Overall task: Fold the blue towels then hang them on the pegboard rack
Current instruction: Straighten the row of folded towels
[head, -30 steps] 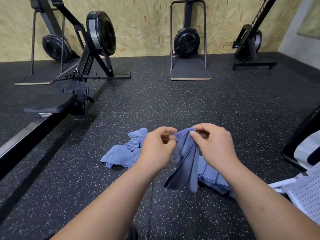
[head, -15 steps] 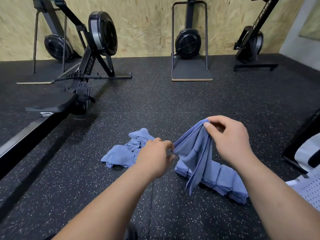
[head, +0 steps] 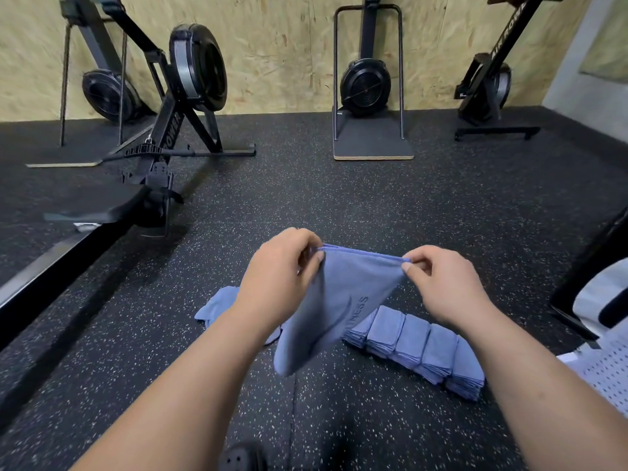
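A blue towel [head: 343, 300] hangs spread between both hands above the black speckled floor. My left hand [head: 282, 277] pinches its top left corner and my right hand [head: 438, 283] pinches its top right corner, so the top edge is stretched straight. Printed lettering shows on the cloth. A row of folded blue towels [head: 418, 348] lies on the floor under my right forearm. A crumpled blue towel [head: 214, 307] lies on the floor behind my left wrist, partly hidden. A white perforated pegboard [head: 608, 372] shows at the right edge.
A black rowing machine [head: 163, 154] and its long rail [head: 51, 266] stretch along the left. Two more black machines [head: 367, 86] stand against the plywood wall at the back. A dark frame with a white panel [head: 598, 294] stands at the right.
The bunched towel has been opened out. My left hand rose and took the top left corner, my right hand slid right, and the top edge is now pulled straight between them.
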{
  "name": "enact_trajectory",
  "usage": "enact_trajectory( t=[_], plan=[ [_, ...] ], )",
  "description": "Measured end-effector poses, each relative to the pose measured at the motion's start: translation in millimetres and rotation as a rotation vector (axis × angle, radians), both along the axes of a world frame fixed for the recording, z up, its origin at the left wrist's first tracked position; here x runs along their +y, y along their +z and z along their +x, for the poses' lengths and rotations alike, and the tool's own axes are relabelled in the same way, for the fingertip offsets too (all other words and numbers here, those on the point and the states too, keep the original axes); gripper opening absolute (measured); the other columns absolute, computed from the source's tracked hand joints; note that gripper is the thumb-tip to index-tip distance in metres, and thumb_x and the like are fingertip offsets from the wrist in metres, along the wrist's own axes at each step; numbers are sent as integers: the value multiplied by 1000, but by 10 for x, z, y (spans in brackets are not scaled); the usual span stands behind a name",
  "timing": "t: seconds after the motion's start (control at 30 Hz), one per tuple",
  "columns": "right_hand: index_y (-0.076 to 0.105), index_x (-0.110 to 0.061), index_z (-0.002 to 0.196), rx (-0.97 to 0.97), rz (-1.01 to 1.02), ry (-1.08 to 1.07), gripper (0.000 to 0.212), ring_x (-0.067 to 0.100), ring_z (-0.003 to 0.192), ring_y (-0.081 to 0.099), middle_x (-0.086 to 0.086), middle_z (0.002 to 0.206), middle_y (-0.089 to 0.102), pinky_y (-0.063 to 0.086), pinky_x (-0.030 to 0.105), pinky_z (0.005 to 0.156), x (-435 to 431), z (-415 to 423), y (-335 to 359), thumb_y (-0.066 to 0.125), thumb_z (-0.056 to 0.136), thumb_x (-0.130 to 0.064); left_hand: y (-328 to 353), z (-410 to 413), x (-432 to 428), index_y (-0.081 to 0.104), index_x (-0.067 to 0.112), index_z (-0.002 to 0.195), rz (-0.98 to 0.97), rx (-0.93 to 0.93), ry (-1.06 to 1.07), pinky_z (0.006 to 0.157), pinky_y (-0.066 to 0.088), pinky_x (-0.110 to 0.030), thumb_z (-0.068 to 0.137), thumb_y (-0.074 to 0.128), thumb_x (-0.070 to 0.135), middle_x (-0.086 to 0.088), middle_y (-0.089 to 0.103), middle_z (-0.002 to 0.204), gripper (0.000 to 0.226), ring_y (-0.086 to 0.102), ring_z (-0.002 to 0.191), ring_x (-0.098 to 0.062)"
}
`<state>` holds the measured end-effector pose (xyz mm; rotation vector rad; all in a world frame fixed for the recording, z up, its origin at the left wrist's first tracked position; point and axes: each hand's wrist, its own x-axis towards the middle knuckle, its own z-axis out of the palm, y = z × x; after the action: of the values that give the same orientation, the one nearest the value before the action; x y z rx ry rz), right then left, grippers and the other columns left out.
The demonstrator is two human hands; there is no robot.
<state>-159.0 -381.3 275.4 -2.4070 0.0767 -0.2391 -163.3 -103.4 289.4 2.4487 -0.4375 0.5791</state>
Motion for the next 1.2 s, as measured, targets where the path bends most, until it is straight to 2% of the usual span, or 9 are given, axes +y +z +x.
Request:
enact_trajectory(
  t=[0.13,0.2,0.37,0.5,0.77,0.87,0.93,1.03,1.2],
  plan=[
    [73,-32,100,-185,13,-33,10,8,84,61,-14,95,68,42,25,73,23,-5,66,67,102,-24,-25,37,109,62,37,99,344,106,78,80,49,-39,100,64,41,11,62,92,5,61,92,-19],
    [74,-30,103,-235,5,-15,10,12,91,61,-12,102,68,42,29,81,64,-26,56,67,102,-23,-53,21,85,63,36,102,408,135,98,79,46,-37,102,60,41,11,64,98,6,62,96,-19],
    [75,-37,99,-119,-59,11,10,10,88,62,-14,98,69,42,30,78,19,5,5,70,101,-29,3,34,139,59,35,96,305,62,129,76,48,-40,102,62,40,12,63,93,8,60,85,-19],
    [76,-36,100,-115,-88,-2,7,15,93,62,-13,101,69,43,31,79,13,25,-16,71,100,-31,2,27,153,55,35,98,354,38,153,75,47,-40,104,57,42,13,65,94,9,62,89,-20],
    [77,-37,98,-119,-57,10,10,10,87,63,-16,95,70,43,29,76,-8,27,41,72,99,-29,35,2,149,61,34,100,352,34,146,68,40,-36,103,58,42,15,69,93,9,57,90,-18],
    [78,-38,96,-91,-33,26,10,4,83,64,-19,90,72,42,28,69,-34,12,73,73,99,-29,47,3,182,66,37,98,211,75,115,79,52,-38,100,65,44,17,69,93,6,61,96,-13],
    [77,-39,94,-79,13,27,12,1,83,64,-21,88,72,42,24,66,-62,13,89,74,99,-29,64,6,194,69,35,93,19,135,64,85,55,-37,98,72,38,19,72,89,6,67,92,-7],
    [75,-41,90,-76,121,68,16,2,84,68,-21,86,75,46,24,70,-106,30,115,75,98,-27,107,29,174,73,28,88,-280,200,13,81,59,-36,94,79,23,12,75,82,10,73,81,-10],
    [75,-28,103,-74,358,200,7,-5,71,62,-16,88,80,46,22,71,-100,6,212,70,102,-24,168,26,141,69,25,111,-625,204,1,66,53,-34,98,74,11,0,77,87,20,72,74,-18]
  ],
)
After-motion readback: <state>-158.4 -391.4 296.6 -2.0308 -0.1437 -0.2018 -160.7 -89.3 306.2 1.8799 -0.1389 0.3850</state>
